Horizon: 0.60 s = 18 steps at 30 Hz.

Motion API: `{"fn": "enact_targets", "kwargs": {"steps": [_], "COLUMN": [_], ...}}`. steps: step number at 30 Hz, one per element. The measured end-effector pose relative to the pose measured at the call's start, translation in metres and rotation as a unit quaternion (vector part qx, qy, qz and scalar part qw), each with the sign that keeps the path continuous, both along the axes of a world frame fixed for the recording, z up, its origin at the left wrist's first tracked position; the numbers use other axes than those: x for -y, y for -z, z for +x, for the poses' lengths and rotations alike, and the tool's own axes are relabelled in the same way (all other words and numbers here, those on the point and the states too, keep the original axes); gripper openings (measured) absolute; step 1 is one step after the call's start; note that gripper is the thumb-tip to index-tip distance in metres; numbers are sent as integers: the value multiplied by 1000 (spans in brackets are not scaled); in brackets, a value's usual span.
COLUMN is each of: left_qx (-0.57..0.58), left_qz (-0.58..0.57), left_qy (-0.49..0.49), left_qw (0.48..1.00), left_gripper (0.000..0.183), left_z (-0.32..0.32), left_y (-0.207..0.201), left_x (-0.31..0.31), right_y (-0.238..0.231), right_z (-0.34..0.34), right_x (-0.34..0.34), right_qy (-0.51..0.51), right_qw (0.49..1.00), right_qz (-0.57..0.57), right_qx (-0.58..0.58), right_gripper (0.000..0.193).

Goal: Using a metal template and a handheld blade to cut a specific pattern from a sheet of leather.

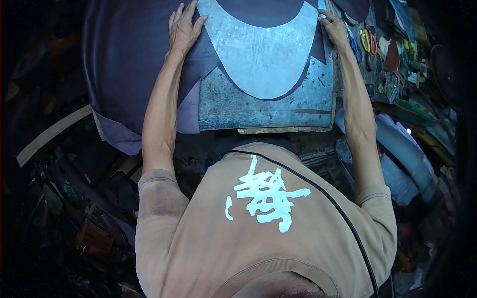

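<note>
A pale, U-shaped flat template [263,59] lies on a dark brown leather hide [129,54], its curved end towards me. My left hand [185,29] rests open with fingers spread on the leather, against the template's upper left edge. At the template's upper right edge is my right hand [335,30], its fingers bent and drawn together. Whatever they hold, if anything, is too small to make out. Narrow strips of leather show around the template's rim. Beneath lies a worn, scuffed grey-blue board [263,115].
Right of the board, scissors with yellow-orange handles [369,41] lie among tools and leather scraps. Pale rolled material [405,144] stands below them. A leather flap [117,130] hangs over the front left edge, near a curved wooden strip [54,134]. A black cable [318,186] crosses my shirt.
</note>
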<state>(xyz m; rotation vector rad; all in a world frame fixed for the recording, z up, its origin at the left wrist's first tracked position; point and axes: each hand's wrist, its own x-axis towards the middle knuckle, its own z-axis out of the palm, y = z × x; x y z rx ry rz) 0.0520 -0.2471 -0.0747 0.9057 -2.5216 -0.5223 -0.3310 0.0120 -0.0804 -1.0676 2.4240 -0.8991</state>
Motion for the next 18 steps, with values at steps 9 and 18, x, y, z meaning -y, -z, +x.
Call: {"fn": "enact_targets", "kwargs": {"steps": [9,18], "left_qx": [-19,-5], "left_qz": [-32,-15], "left_qy": [24,10], "left_qw": [999,1000], "left_gripper": [61,59], "left_z": [7,-2], "left_y": [16,-2], "left_x": [9,3], "right_y": [0,2], "right_z": [6,5], "right_x": [5,6], "right_qy": [0,-16], "right_qw": [1000,996], "right_qz": [-10,-38], "right_qx": [-11,-81], "right_gripper": [35,34]}}
